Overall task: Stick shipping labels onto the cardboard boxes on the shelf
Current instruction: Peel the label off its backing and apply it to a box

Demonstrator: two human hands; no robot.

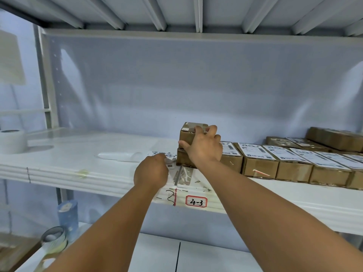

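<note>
Cardboard box (pixel 186 136), taped, in R hand (pixel 204 147); L hand (pixel 151 171) pinches label (pixel 161 153).

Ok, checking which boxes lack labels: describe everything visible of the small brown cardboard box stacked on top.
The small brown cardboard box has clear tape on top and no label visible. It sits upright on another brown box, left end of the row on the white shelf. The right hand grips it from above.

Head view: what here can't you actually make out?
Head view only.
Print on the label: too small and blurred.
Left hand: fingers hidden behind its own back, grip unclear.
Top box: lid partly covered by the right hand.
Labelled boxes: row cut off by the right edge.
</note>
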